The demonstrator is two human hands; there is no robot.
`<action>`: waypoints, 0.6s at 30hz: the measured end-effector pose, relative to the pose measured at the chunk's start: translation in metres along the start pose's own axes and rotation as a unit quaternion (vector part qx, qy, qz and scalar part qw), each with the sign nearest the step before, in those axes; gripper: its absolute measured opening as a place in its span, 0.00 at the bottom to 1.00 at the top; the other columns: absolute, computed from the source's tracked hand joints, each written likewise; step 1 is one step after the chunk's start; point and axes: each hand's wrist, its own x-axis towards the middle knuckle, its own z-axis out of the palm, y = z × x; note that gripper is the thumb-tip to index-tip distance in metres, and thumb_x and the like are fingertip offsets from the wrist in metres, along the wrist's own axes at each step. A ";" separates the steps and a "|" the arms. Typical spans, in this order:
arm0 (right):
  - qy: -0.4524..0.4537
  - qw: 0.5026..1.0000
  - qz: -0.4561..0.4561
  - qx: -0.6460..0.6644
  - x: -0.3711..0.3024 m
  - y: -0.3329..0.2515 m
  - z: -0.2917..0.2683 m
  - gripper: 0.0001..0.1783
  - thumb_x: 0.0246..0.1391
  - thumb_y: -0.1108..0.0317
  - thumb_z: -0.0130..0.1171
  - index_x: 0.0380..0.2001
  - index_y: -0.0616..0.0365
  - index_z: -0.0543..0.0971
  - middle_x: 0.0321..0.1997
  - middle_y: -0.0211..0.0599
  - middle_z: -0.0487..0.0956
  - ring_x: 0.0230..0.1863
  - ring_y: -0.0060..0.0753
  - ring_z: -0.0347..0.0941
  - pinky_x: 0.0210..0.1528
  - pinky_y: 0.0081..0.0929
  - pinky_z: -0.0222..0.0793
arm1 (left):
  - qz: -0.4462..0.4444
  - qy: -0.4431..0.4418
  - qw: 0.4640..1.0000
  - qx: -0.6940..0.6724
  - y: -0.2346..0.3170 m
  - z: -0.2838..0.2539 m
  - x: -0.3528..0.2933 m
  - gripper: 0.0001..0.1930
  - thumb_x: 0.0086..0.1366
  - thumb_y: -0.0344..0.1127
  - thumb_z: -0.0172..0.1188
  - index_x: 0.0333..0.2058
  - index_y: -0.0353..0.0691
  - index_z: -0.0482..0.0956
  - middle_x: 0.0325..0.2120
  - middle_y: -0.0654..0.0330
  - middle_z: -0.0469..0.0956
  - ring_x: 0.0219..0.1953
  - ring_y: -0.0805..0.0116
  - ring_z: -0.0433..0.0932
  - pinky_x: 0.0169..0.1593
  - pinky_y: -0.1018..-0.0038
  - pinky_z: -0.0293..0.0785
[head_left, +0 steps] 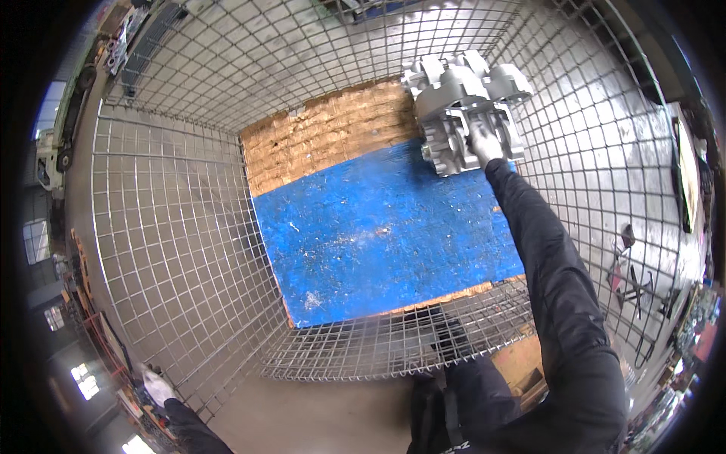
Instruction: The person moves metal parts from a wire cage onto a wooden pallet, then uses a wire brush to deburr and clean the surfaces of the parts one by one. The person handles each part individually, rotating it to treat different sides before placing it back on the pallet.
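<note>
Left hand (pixel 156 387) in a pale glove, low and out to the side, a worker leans over a wire basket (pixel 174 204) on the shop floor (pixel 325 408). Whether those fingers are parted or closed cannot be told from here; they show just beside the basket's left wall, small against the clutter at the edge of the room. A dark sleeve (pixel 195 430) runs up to that wrist.

Moving right, the basket's mesh wall slopes down to its bottom, where a strip of bare wood (pixel 325 125) lies along the far side and a scuffed blue panel (pixel 378 227), flecked with pale marks, covers the larger, nearer part. Below the near mesh wall, the worker's dark trousers (pixel 480 386) stand close to the basket.

Silver-grey castings (pixel 454 87) sit grouped in the basket's far right corner, some resting higher than others, close against the mesh and partly over the blue panel. Into the nearest of them reaches the right hand (pixel 485 145), also pale-gloved, touching the metal; its fingertips are lost among the ribs and hollows, so we cannot tell whether they are clamped on it. A long black sleeve (pixel 556 265) stretches back from it across the basket's right side. Farther right, dark gear (pixel 639 291) lies on the floor outside the mesh.
</note>
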 end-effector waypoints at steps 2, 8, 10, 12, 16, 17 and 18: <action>0.027 0.982 0.057 0.180 0.046 -0.008 0.003 0.35 0.62 0.38 0.57 0.56 0.60 0.77 0.47 0.50 0.82 0.49 0.47 0.79 0.53 0.40 0.74 | -0.048 0.012 0.998 -0.047 0.011 0.002 0.001 0.41 0.76 0.66 0.37 0.69 0.34 0.65 0.60 0.47 0.75 0.56 0.59 0.78 0.60 0.63 0.72; 0.063 0.843 0.126 0.518 0.114 -0.022 0.016 0.38 0.64 0.30 0.50 0.57 0.55 0.75 0.46 0.38 0.80 0.43 0.36 0.77 0.44 0.37 0.77 | -0.057 0.059 0.992 -0.091 0.056 0.021 -0.019 0.36 0.78 0.63 0.40 0.64 0.33 0.68 0.55 0.52 0.71 0.55 0.62 0.71 0.59 0.70 0.65; 0.050 0.801 0.115 0.586 0.118 -0.044 0.022 0.38 0.67 0.30 0.43 0.59 0.51 0.74 0.50 0.40 0.81 0.49 0.42 0.78 0.49 0.42 0.77 | 0.016 0.086 0.996 -0.029 0.033 0.018 -0.017 0.36 0.78 0.62 0.42 0.62 0.30 0.71 0.53 0.52 0.76 0.51 0.63 0.75 0.57 0.70 0.68; -0.015 0.745 0.094 0.660 0.125 -0.055 0.022 0.41 0.66 0.28 0.40 0.61 0.51 0.73 0.60 0.44 0.78 0.60 0.51 0.75 0.62 0.54 0.73 | 0.102 0.110 0.988 0.031 0.000 0.009 -0.008 0.37 0.78 0.61 0.43 0.61 0.27 0.73 0.51 0.52 0.81 0.48 0.63 0.78 0.55 0.69 0.72; 0.001 0.799 0.065 0.597 0.140 -0.052 0.043 0.33 0.69 0.42 0.43 0.65 0.55 0.68 0.64 0.45 0.74 0.65 0.51 0.71 0.67 0.55 0.68 | -0.006 0.089 0.996 0.025 -0.056 -0.026 -0.008 0.37 0.78 0.61 0.44 0.63 0.29 0.71 0.56 0.51 0.79 0.55 0.62 0.76 0.61 0.69 0.68; -0.003 0.798 0.058 0.600 0.145 -0.052 0.044 0.33 0.70 0.44 0.40 0.67 0.55 0.67 0.66 0.46 0.73 0.66 0.51 0.71 0.67 0.54 0.68 | -0.011 0.090 0.995 0.032 -0.054 -0.025 -0.008 0.37 0.77 0.62 0.44 0.62 0.29 0.72 0.56 0.51 0.79 0.55 0.62 0.76 0.61 0.69 0.68; -0.011 0.796 0.054 0.603 0.151 -0.053 0.051 0.32 0.71 0.46 0.38 0.68 0.56 0.65 0.67 0.46 0.72 0.67 0.51 0.70 0.68 0.53 0.67 | -0.016 0.090 0.995 0.043 -0.050 -0.029 -0.010 0.37 0.77 0.62 0.44 0.62 0.29 0.73 0.56 0.51 0.80 0.55 0.62 0.76 0.61 0.69 0.68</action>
